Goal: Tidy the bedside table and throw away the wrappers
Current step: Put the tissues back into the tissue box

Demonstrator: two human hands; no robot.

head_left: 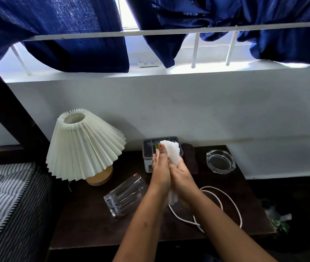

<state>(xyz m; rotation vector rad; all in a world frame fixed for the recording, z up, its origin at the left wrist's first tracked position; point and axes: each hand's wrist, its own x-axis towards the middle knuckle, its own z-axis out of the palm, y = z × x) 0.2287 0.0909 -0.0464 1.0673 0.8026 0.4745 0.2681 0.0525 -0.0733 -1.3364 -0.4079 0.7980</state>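
Both hands pressed a white crumpled wad between them above the bedside table.

The wad (171, 152), likely a wrapper or tissue though the view left that unclear, stuck out above and below the left hand (159, 173) and right hand (181, 175), palms closed on it. A toppled glass (125, 195) lay left of them, a white cable (216, 205) below right. Gathering seemed underway; next it needed carrying to a bin.

— Lit from where?
— From the window (129, 12) behind the blue curtains (55, 31); blown out white there, sill glaring.
— And lower down?
— Dim over the dark bedside table (86, 224). Bent straight lines toward the edges, slightly soft throughout.
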